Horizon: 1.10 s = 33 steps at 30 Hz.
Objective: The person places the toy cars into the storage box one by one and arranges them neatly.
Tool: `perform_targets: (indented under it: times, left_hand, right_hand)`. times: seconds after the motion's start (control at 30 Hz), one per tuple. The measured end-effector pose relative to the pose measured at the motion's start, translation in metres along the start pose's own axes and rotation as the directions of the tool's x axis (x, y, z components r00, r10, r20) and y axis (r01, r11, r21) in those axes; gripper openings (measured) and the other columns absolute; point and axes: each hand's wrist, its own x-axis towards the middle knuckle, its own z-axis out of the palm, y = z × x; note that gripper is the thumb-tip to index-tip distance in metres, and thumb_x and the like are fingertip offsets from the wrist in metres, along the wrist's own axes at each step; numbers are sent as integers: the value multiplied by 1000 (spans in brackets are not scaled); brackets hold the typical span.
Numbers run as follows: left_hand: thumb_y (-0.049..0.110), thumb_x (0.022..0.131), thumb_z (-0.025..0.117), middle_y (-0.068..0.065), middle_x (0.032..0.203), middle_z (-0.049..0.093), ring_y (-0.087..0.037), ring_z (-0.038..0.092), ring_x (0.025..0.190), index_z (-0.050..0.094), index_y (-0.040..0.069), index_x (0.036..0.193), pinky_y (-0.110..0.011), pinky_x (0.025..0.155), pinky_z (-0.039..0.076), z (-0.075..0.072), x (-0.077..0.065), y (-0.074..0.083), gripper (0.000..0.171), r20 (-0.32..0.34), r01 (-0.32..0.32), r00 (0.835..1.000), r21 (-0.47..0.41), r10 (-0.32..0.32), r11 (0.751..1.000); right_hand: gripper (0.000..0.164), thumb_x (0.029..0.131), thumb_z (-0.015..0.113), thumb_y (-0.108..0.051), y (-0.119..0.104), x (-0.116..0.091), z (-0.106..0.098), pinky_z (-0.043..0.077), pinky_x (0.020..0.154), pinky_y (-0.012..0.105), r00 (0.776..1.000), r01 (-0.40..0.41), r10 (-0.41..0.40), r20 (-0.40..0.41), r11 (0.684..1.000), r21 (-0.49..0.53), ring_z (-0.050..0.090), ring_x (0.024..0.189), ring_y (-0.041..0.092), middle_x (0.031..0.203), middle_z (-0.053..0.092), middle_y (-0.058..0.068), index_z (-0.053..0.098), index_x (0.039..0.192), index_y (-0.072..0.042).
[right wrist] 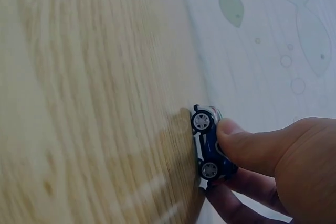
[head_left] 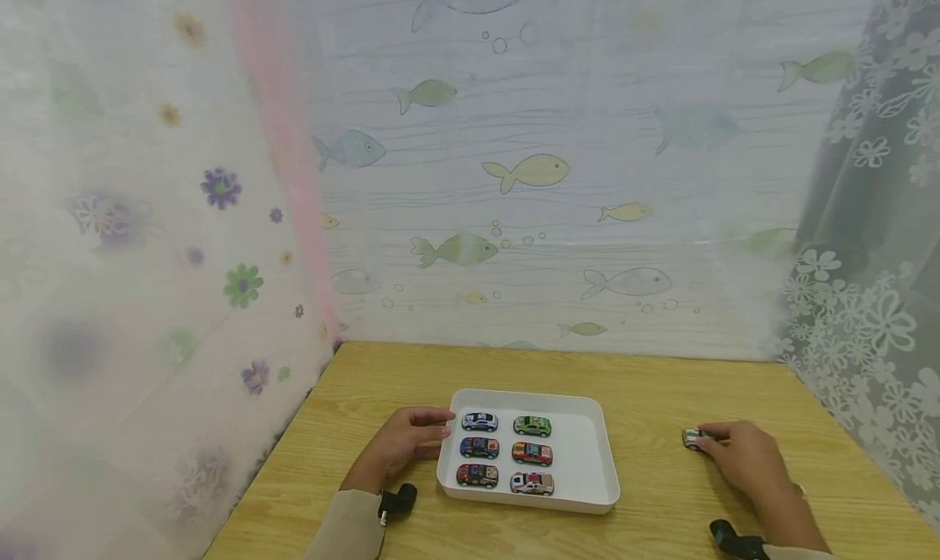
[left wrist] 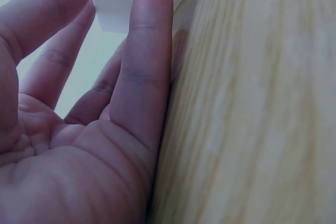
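Note:
A small toy car [head_left: 692, 438] with white and green on top is pinched between the thumb and fingers of my right hand [head_left: 749, 458], at the right side of the table. The right wrist view shows this toy car's [right wrist: 211, 148] dark blue side and wheels, close to the wooden surface. My left hand [head_left: 400, 444] rests at the left side of a white tray [head_left: 583, 462], its fingers loosely extended and fingertips against the tray's wall [left wrist: 114, 3]. Several toy cars stand in two columns in the tray, among them a green one [head_left: 532, 426] and a red-and-yellow one [head_left: 532, 454].
The wooden table [head_left: 654, 388] reaches back to a fish-print curtain [head_left: 543, 299]. A flower-print curtain [head_left: 147, 299] hangs along the left, and a lacy one [head_left: 881, 323] along the right. Bare wood lies between the tray and my right hand.

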Motion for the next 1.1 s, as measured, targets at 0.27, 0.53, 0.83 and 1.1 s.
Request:
perform_targets:
  times: [0.27, 0.53, 0.83, 1.1]
  left_hand:
    - [15, 86, 71, -15, 126, 59, -25, 63, 106, 60, 1, 125, -42, 84, 57, -1, 2, -2, 43, 8, -12, 1000, -9, 12, 1000]
    - [14, 87, 70, -15, 126, 59, -25, 62, 107, 61, 1, 125, -43, 84, 57, -3, 4, -6, 41, 8, -25, 1000, -10, 25, 1000]
    - [13, 87, 70, -16, 128, 58, -26, 62, 108, 60, 1, 125, -43, 84, 56, -4, 3, -6, 41, 2, -12, 1000, -17, 12, 1000]
    - [15, 86, 71, -15, 127, 58, -25, 62, 107, 61, 2, 125, -43, 84, 57, -1, 3, -5, 42, -2, -15, 1000, -6, 15, 1000]
  right_hand:
    - [41, 87, 67, -39, -10, 4, 7, 46, 80, 62, 999, 38, -38, 1, 999, 2, 54, 106, 50, 113, 65, 24, 70, 114, -8]
    - [39, 87, 68, -36, -15, 9, 18, 49, 76, 57, 999, 53, -53, 0, 998, 19, 58, 103, 46, 114, 66, 23, 69, 116, -9]
    - [39, 85, 71, -29, -26, 11, 26, 50, 77, 56, 997, 76, -76, -6, 996, 43, 58, 105, 45, 114, 66, 22, 68, 117, -8]
    - [37, 85, 72, -25, -36, 13, 30, 52, 71, 50, 997, 71, -70, -8, 996, 58, 63, 98, 39, 110, 68, 20, 69, 117, -7]
